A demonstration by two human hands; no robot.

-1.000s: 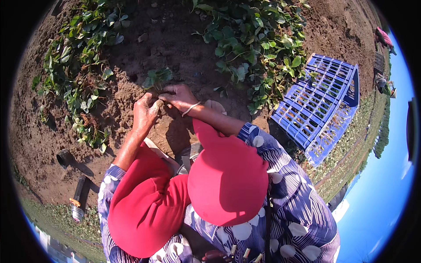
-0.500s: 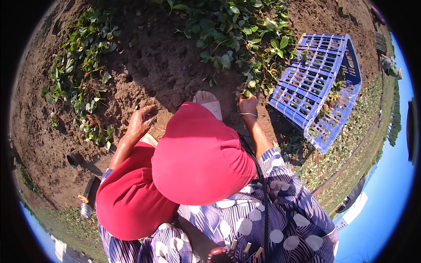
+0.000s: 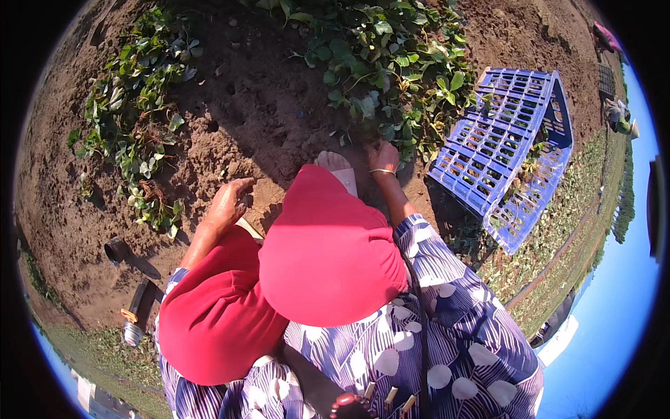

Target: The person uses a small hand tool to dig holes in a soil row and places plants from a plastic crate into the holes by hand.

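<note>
My right hand (image 3: 383,158), with a band round its wrist, reaches to the shaded soil at the edge of a heap of leafy green plants (image 3: 412,84). Its fingers are bent together; whatever lies between them is hidden in shadow. My left hand (image 3: 229,202) hangs over the bare soil beside my left knee, its fingers loosely bent and a little apart, with nothing visible in them. My foot (image 3: 333,163) shows between the hands, ahead of my red-clothed knee (image 3: 328,258).
A blue slatted crate (image 3: 499,140) lies tipped at the right, with plants inside. More uprooted plants (image 3: 143,133) lie in a row at the left. A dark pot (image 3: 116,249) and a dark object with a silvery end (image 3: 142,307) lie at lower left. A distant person (image 3: 620,117) is far right.
My right hand has moved slightly left and down from the leaves towards the soil. My left hand has drawn back a little, its fingers more bent. The view has shifted slightly.
</note>
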